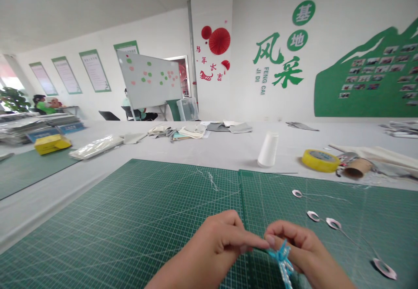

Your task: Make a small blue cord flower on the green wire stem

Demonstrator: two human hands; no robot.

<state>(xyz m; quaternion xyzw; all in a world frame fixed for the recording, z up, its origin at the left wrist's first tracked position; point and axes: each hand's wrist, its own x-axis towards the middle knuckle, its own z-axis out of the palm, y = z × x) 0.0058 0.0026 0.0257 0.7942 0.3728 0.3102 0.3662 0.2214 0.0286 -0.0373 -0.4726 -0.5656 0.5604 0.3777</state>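
1. Here we are, the right grip (302, 247) pinched on a light-blue beaded piece (284, 263), which hangs just below its fingertips.
2. And the left grip (218, 239) comes in close, index finger pointed across at the piece's upper end, fingers folded; whether it pinches anything, I can't tell.
3. Edges now! The seam between the left cutting mat (130, 210) and the right cutting mat (277, 197) runs ahead from between both grips; their far edges cross the worktop (228, 152) beyond.
4. Room to move: gridded mat spreads wide left of the left grip, loose thread (214, 182) lying ahead; oval rings (387, 270) line the right grip's outer side.
5. Containers! Far ahead-left of the grips, a yellow box (52, 144), contents hidden; well beyond the worktop, a translucent bin (187, 109), contents unclear.
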